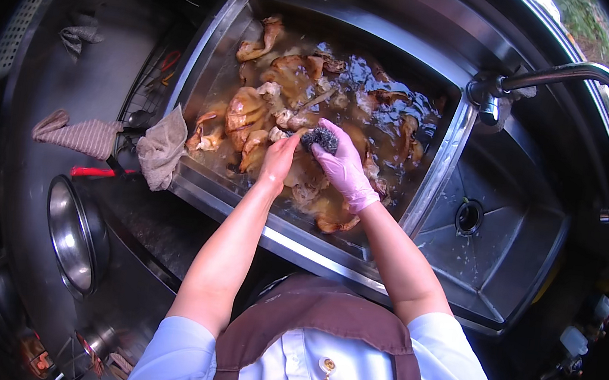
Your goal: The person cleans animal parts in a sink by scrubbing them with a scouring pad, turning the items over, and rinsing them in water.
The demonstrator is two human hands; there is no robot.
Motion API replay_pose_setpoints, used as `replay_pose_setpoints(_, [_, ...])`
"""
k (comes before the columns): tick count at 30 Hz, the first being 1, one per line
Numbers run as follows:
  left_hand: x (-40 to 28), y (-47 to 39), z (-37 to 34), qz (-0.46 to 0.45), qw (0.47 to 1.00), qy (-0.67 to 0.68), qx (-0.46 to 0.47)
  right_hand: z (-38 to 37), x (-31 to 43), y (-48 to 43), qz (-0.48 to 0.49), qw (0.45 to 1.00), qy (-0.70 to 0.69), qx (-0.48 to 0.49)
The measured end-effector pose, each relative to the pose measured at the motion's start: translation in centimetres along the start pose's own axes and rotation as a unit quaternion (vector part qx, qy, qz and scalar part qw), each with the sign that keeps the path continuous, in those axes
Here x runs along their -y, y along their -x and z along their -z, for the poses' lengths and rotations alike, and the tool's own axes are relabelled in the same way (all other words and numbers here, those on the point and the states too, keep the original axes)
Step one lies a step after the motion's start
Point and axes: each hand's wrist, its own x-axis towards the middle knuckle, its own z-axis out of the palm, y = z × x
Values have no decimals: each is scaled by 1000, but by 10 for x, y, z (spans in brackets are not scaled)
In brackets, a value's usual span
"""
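Before me a stainless steel sink basin holds cloudy water and many browned, skin-on meat pieces. In a pink glove, my right hand grips a dark metal-wool scrubber over the middle of the basin. My bare left hand is just left of the scrubber, its fingertips close against it. A pale meat piece lies by those fingertips; whether the fingers pinch it cannot be made out. Part of the meat is under water and hidden by glare.
A second sink bowl with a drain adjoins on the right, beneath a curved faucet. A grey-brown cloth hangs over the left rim. Farther left are a striped cloth, a red handle and a metal bowl.
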Motion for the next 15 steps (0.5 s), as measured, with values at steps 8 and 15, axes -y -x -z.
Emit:
replay_pose_setpoints(8, [22,-30,-10,10,994,-110,23,21,-15,-2,-74,966,247,-4])
replay_pose_setpoints(15, [9,0,-22,31,993,115,-6,-4,4,5,-28,986,160,-18])
